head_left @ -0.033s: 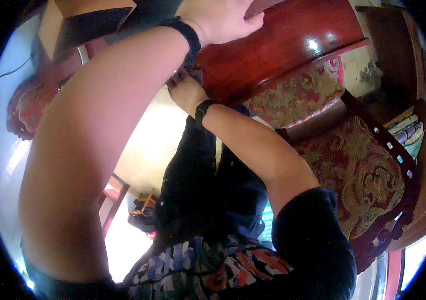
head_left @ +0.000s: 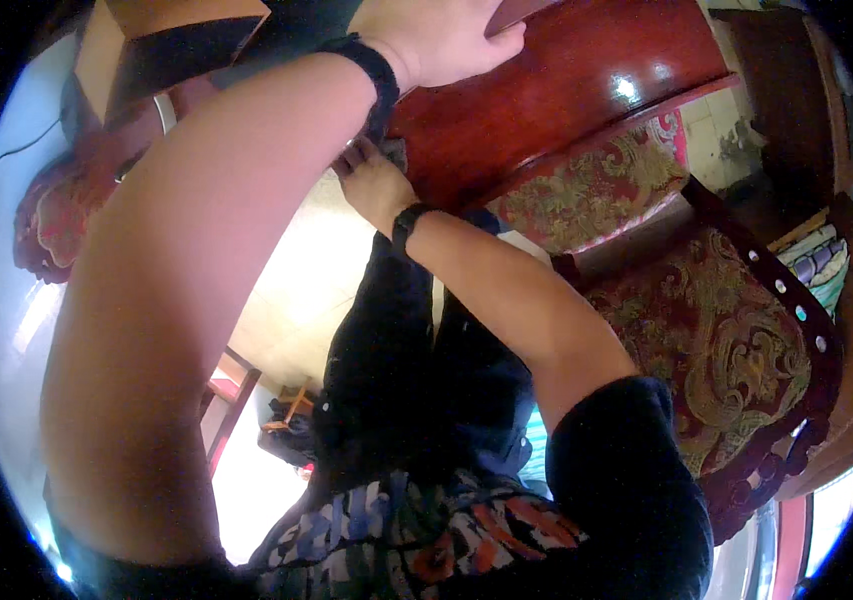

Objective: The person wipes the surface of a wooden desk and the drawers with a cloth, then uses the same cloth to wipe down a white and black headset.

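My left hand reaches across to the top of the view, fingers bent round the edge of a flat reddish-brown piece. Its far fingers are cut off by the frame. Below it, my right hand is at the left end of a glossy red-brown wooden table. The right fingers are curled, with their tips partly behind my left forearm, so what they hold cannot be made out. A small grey cloth-like patch shows beside them at the table's end.
To the right stands a carved wooden chair with patterned red and gold upholstery. A similar patterned seat adjoins the table's near edge. An open cardboard box is at the upper left. Folded cloths lie at the far right.
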